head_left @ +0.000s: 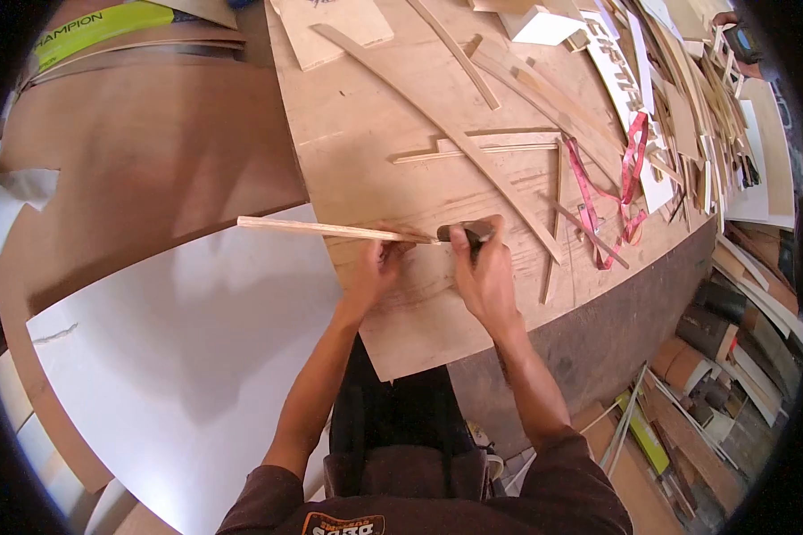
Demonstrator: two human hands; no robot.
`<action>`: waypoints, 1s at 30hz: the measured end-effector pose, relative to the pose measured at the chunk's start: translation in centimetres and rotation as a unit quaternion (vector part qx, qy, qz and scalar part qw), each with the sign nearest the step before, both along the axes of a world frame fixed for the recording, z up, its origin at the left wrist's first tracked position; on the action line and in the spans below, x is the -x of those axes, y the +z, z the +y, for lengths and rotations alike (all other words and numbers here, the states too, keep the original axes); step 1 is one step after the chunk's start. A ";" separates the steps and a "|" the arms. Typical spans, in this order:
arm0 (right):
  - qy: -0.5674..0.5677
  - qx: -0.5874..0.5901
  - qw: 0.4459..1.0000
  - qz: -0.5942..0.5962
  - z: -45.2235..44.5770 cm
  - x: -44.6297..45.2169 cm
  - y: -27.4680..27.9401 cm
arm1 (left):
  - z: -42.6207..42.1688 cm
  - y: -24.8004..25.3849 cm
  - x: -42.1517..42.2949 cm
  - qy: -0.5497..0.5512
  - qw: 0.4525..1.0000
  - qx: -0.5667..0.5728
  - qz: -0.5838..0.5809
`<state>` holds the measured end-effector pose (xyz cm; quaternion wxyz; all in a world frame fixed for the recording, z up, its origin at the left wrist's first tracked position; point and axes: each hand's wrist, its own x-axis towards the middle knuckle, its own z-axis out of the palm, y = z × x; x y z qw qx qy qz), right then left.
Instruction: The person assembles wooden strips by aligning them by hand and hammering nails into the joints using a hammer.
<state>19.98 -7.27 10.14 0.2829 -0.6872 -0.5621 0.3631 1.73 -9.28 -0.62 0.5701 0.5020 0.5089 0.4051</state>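
My left hand (382, 266) is closed around a thin wooden strip (303, 227), near the strip's right end. The strip's other end sticks out to the left, past the plywood sheet's edge. In my right hand (486, 276) is a small dark hand tool (477, 241), its exact kind mostly hidden by my fingers. The tool's front meets or nearly meets the strip's right end. Both hands are over the plywood sheet (410, 330).
A long wooden strip (446, 129) lies diagonally beyond my hands. A tangled red ribbon (583, 183) lies to the right, near several loose strips. White sheet (196, 339) is at the left. Offcuts (696, 98) pile up at the right, where another person's hand (727, 18) shows.
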 end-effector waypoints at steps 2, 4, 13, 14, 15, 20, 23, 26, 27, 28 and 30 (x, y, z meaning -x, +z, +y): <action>0.013 0.044 0.999 -0.024 -0.2 -0.4 -1.0 | 0.2 0.0 -0.1 0.017 0.998 -0.066 0.006; 0.032 0.084 0.995 -0.049 0.6 -0.4 -0.8 | 0.8 1.6 -0.2 0.016 0.997 -0.070 0.024; 0.040 0.073 0.995 -0.047 0.6 -0.4 0.0 | 0.4 1.0 0.2 -0.008 1.000 0.003 0.029; 0.013 0.043 0.999 0.006 0.8 -0.3 0.7 | 0.3 0.5 0.3 -0.009 1.000 0.011 0.011; -0.014 0.014 0.998 0.060 1.0 -0.3 1.1 | 0.3 0.4 0.2 -0.010 1.000 0.020 -0.008; 0.037 0.070 0.997 -0.007 1.9 -0.7 0.8 | 0.6 0.9 0.1 -0.016 0.996 -0.078 0.032; 0.058 0.059 0.996 -0.027 1.5 -0.4 0.1 | 0.6 0.9 0.1 -0.026 0.998 -0.063 0.013; 0.072 0.047 0.994 -0.065 0.6 -0.3 -0.6 | 0.0 0.0 0.0 0.011 0.998 -0.055 0.021; 0.084 0.054 0.990 -0.098 0.9 -0.1 -0.4 | 0.6 0.5 -0.1 0.014 0.998 -0.059 0.021; 0.087 0.053 0.990 -0.097 0.9 0.1 0.0 | 0.8 1.1 -0.2 0.010 0.997 -0.072 0.024; 0.018 0.028 0.999 -0.005 0.7 0.4 1.1 | 0.5 0.7 0.0 0.004 0.996 -0.081 0.028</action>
